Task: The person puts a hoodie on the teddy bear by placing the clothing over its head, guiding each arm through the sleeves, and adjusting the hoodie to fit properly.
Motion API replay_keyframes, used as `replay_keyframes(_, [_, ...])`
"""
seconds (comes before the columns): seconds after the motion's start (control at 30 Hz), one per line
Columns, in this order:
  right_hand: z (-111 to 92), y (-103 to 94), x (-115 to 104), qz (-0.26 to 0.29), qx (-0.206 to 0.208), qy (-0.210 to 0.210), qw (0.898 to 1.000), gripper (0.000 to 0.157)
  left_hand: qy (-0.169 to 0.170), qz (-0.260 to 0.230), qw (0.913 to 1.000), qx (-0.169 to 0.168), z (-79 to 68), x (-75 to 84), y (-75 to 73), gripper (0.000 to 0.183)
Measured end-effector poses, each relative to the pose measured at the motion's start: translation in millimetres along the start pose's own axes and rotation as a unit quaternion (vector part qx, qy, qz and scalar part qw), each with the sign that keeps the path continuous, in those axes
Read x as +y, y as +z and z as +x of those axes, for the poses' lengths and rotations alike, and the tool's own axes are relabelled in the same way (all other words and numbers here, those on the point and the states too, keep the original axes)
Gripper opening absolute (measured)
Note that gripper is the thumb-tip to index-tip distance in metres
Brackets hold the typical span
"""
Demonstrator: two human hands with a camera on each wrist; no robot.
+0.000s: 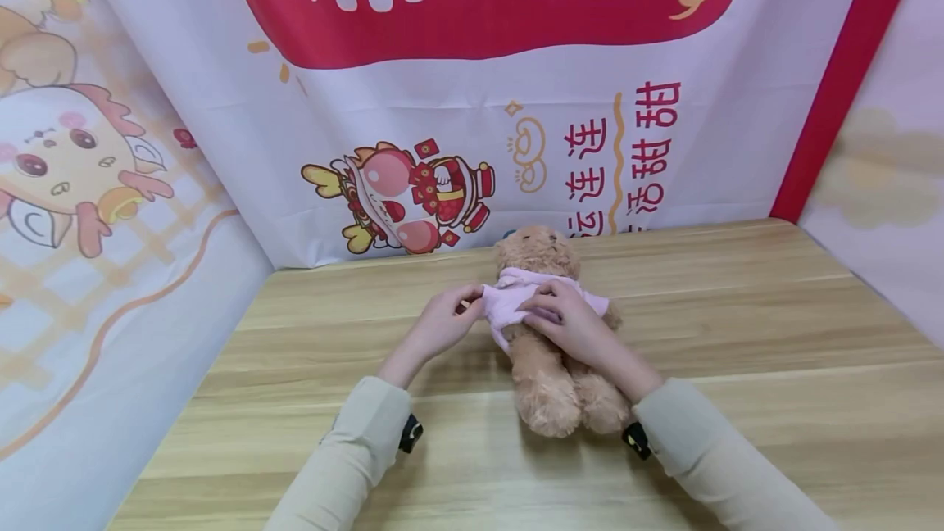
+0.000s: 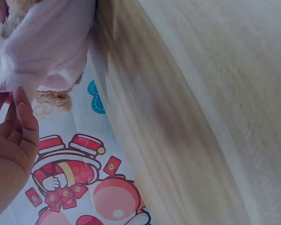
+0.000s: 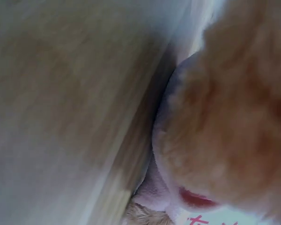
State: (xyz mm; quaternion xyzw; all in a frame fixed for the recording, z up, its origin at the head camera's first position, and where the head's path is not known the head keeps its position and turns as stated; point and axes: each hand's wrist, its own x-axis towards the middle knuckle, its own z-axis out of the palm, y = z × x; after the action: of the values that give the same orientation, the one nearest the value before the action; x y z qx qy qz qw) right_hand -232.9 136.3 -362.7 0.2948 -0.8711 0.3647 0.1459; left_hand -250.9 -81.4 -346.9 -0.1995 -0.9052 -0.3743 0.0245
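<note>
A light brown teddy bear [image 1: 546, 392] lies on its back on the table, head toward the wall and legs toward me. It wears a pale pink shirt [image 1: 505, 301]. My left hand [image 1: 445, 319] pinches the shirt's left edge between thumb and fingers, drawing the cloth outward; the left wrist view shows this pinch on the pink fabric [image 2: 51, 42] closely. Over the bear's belly, my right hand [image 1: 571, 319] grips the front of the shirt near its hem with bent fingers. Brown fur [image 3: 234, 117] fills much of the right wrist view and hides most of that hand.
The wood-grain table [image 1: 737, 334] extends around the bear on both sides. A printed cloth [image 1: 457, 97] with red lettering and cartoon figures hangs behind the table's far edge, close to the bear's head. Another patterned cloth [image 1: 96, 269] hangs at the left.
</note>
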Motion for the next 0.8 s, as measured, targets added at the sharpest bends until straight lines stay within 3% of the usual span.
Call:
replay_keyframes(0.23, [-4,2.1,3,0.018,0.010,0.007,1.000,0.008,-0.035,-0.029,0.9988,-0.019,3.0,-8.4,5.8,0.026])
replay_keyframes(0.43, [-4,4.2,2,0.033,0.026,0.016,0.999,0.008,-0.024,0.022,0.9993,-0.020,6.0,-9.2,6.7,0.025])
replay_keyframes(0.53, [-4,4.9,2,0.032,0.031,0.017,0.999,0.008,-0.026,0.018,0.9994,-0.013,5.4,-9.1,8.5,0.025])
replay_keyframes(0.8, [-2,5.3,4,0.047,0.033,0.028,0.998,0.009,0.040,0.011,0.9976,0.056,4.0,-12.0,15.1,0.014])
